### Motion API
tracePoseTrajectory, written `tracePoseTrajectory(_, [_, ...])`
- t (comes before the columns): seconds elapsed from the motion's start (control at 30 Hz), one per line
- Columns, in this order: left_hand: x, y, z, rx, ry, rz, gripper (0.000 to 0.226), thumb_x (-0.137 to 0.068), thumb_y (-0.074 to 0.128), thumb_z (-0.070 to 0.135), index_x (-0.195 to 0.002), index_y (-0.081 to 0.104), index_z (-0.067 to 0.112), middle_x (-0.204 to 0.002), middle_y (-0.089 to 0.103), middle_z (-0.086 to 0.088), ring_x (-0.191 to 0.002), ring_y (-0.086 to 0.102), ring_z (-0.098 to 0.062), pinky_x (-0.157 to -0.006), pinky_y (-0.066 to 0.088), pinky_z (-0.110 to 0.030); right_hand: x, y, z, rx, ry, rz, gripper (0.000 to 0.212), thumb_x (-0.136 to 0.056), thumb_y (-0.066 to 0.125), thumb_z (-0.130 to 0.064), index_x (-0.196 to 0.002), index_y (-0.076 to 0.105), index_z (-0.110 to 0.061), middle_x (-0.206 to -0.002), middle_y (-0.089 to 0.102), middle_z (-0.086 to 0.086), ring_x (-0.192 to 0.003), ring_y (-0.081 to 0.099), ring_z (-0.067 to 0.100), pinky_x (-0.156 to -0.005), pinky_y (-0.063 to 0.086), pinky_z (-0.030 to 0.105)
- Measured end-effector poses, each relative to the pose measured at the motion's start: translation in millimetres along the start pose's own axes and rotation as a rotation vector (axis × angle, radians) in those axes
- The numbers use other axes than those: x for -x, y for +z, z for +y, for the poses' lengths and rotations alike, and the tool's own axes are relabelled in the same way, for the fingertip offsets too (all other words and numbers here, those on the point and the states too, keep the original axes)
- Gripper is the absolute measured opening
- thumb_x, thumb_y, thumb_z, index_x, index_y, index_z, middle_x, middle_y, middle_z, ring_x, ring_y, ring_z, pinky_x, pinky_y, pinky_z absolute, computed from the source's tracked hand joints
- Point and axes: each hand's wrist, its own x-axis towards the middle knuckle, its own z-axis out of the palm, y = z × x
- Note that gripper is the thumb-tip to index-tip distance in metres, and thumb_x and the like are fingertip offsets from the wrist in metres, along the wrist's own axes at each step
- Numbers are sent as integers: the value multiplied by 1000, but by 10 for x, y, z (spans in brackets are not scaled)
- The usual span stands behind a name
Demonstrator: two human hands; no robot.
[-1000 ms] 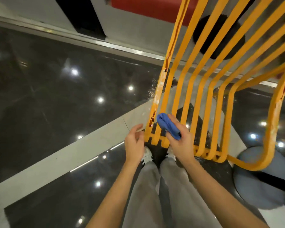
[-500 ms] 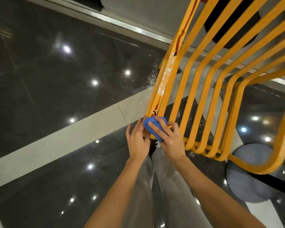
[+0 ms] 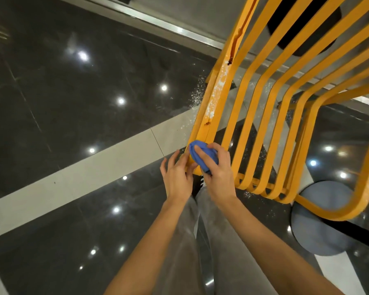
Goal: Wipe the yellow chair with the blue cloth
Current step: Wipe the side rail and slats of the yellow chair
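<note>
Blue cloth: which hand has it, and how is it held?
The right hand holds the blue cloth bunched under its fingers, pressed on the yellow chair slat's lower end. The left hand touches the slat beside it.

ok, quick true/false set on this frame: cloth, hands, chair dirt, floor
1. The right hand presses the blue cloth against the yellow chair. True.
2. The cloth lies on the floor. False: it sits on the leftmost slat's lower end, under the fingers.
3. The left hand touches the chair frame beside the cloth. True.
4. The leftmost slat is clean. False: white specks and a reddish-brown streak remain above the cloth.
5. The floor is carpet. False: the floor is glossy dark tile reflecting lights.
</note>
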Motion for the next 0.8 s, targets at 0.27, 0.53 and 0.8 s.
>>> tracePoseTrajectory(0.27, [-24, -23, 0, -5, 10, -16, 49, -97, 54, 36, -144, 46, 24, -100, 73, -2, -137, 40, -18, -114, 24, -43, -771, -134, 126, 62, 83, 74, 54, -81, 71, 3, -132, 59, -12, -126, 50, 19, -113, 50, 34, -77, 53, 38])
tracePoseTrajectory(0.53, [-34, -64, 59, 26, 8, -28, 37, -97, 56, 27, -134, 58, 18, -112, 71, 1, -136, 38, -16, -113, 23, -37, -363, -86, -9, 12, 63, -2, 55, -79, 75, -1, -130, 60, -12, -125, 52, 18, -110, 52, 33, -80, 53, 36])
tracePoseTrajectory(0.8, [-7, -17, 68, 33, -21, -21, 46, -97, 56, 28, -142, 49, 22, -122, 67, 2, -135, 38, -14, -111, 24, -36, -451, -100, 24, -1, 129, 34, 58, -81, 72, 1, -135, 56, -13, -129, 48, 16, -114, 51, 31, -83, 55, 36])
